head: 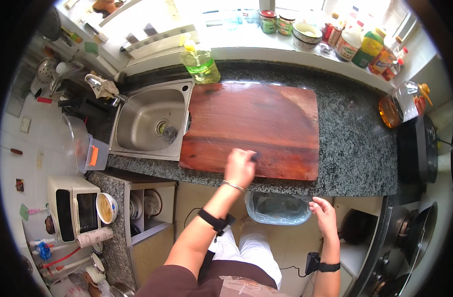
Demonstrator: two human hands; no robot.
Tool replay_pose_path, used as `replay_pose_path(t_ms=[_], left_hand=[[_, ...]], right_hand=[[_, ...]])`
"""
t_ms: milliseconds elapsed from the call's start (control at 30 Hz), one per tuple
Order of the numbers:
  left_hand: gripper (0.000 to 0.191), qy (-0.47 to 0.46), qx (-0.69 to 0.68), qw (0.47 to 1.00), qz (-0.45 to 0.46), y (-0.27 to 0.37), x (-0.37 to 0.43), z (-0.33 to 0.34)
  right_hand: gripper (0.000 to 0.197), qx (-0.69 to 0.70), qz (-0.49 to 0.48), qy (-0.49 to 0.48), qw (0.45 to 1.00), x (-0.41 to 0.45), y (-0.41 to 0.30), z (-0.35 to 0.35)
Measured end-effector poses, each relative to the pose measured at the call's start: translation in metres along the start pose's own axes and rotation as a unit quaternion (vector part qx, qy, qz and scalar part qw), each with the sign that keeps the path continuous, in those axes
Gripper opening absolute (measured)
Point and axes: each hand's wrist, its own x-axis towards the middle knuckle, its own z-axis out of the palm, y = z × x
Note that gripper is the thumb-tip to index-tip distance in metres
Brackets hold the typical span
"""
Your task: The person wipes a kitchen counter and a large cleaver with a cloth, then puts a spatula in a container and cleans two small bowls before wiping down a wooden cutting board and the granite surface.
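Observation:
My left hand (239, 167), blurred and wearing a bangle, is closed at the near edge of a large reddish-brown wooden cutting board (256, 122). A small dark object (254, 157), too blurred to name, shows at its fingers. To the right and nearer my body, my right hand (325, 215) hangs with slightly curled fingers and nothing in it. It is beside a bin lined with a bluish plastic bag (278, 213), just below the counter edge. The board lies on the speckled dark stone countertop (354, 148), its left edge against the sink.
Left of the board, the stainless steel sink (144, 118) holds a steel wool scourer (170, 134). Behind the board stands a yellow-green pump bottle (201, 67). An oil bottle (391, 109) and a black appliance (417, 148) are at the right. Jars, bowls and bottles line the windowsill.

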Motion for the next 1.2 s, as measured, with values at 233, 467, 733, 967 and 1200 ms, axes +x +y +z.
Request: replay_pose_path(t_ms=[233,467,733,967,1200], left_hand=[[0.025,0.073,0.159,0.962,-0.208,-0.081,-0.023,-0.048],[0.022,-0.098,-0.079,0.988,-0.084,0.011,-0.029,0.024],[0.032,-0.029,-0.387,0.910,-0.148,0.016,-0.027,-0.049],[0.032,-0.031,-0.642,0.714,-0.278,-0.040,-0.022,-0.100],[0.044,-0.075,-0.336,0.938,-0.048,-0.100,0.009,-0.106]], right_hand=[[0.032,0.004,0.005,-0.015,1.000,0.003,-0.001,0.018],[0.030,0.000,-0.006,-0.065,0.998,0.019,-0.015,0.061],[0.030,-0.003,-0.043,-0.133,0.990,0.035,-0.053,0.127],[0.052,0.023,-0.045,-0.161,0.986,0.040,-0.118,0.250],[0.041,0.149,-0.021,-0.082,0.985,0.089,-0.123,0.324]])
